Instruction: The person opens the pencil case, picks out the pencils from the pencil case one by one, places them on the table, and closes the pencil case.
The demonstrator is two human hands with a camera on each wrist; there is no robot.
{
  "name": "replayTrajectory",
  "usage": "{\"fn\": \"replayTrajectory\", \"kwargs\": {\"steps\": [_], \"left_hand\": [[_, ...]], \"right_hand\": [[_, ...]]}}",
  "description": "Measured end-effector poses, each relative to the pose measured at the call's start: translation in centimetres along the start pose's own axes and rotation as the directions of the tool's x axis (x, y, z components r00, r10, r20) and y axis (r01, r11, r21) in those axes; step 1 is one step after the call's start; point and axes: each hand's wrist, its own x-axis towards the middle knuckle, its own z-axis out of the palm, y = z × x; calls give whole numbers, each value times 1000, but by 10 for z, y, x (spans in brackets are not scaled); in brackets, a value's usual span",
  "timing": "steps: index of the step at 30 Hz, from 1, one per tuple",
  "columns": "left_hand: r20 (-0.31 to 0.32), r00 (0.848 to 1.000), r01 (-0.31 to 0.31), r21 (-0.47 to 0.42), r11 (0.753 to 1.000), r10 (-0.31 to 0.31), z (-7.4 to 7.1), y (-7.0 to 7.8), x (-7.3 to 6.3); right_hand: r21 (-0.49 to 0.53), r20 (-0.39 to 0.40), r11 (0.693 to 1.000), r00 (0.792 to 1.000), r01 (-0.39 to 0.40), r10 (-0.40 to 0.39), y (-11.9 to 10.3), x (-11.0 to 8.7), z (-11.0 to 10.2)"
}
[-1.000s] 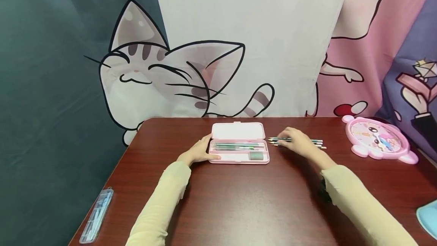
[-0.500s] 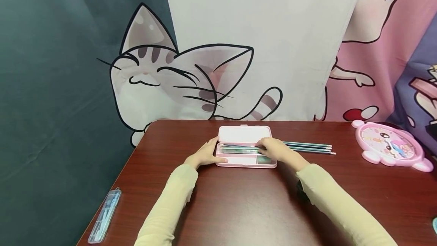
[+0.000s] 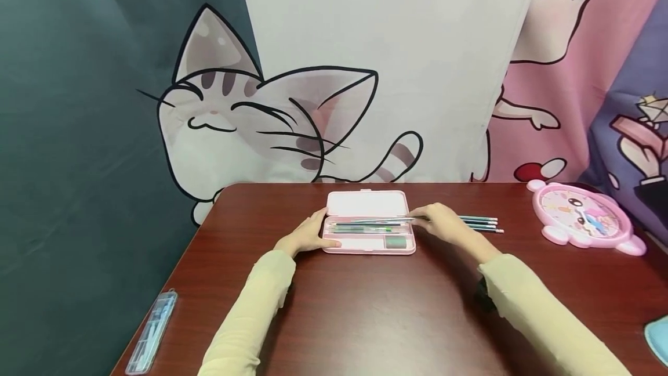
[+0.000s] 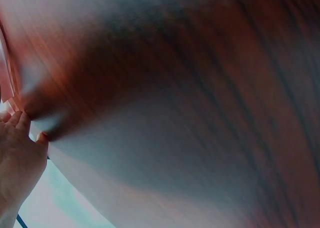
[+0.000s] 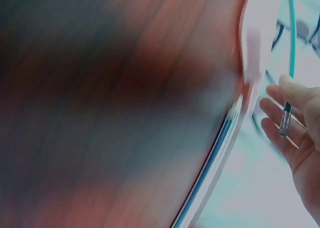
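A pink pencil case (image 3: pixel 360 243) lies with its lid (image 3: pixel 367 203) flipped back; pencils (image 3: pixel 360 228) fill its rear compartment and a grey-green block (image 3: pixel 395 242) sits at the front right. My left hand (image 3: pixel 308 233) holds the left end of the case, thumb at the front and fingers by the rear corner. Just past the right end, my right hand (image 3: pixel 443 224) pinches a teal pencil (image 5: pixel 292 38) between thumb and fingers, its length reaching left over the case. In the right wrist view, its silvery end (image 5: pixel 284 123) shows below the thumb.
Several more pencils (image 3: pixel 480 221) lie on the brown table (image 3: pixel 365 312) right of the case, partly behind the right hand. A pink cartoon clock (image 3: pixel 584 213) is at the far right. A clear plastic box (image 3: pixel 152 332) lies along the left edge, a light blue object (image 3: pixel 659 335) at the right.
My right hand went from the loose pencils to over the case, then drew back to its right end, now with a pencil held across it. My left hand has stayed on the case.
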Motion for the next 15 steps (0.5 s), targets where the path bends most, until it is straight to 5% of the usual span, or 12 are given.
{"fn": "replayTrajectory", "kwargs": {"steps": [8,15], "left_hand": [[13,1000,-9,-2,1000,9,-5,-2,-2],[1,999,-44,2,999,44,-2,-1,0]], "right_hand": [[-25,-167,1000,986,-9,4,54,-64,-25],[-99,-100,982,983,-163,153,77,-99,-36]]}}
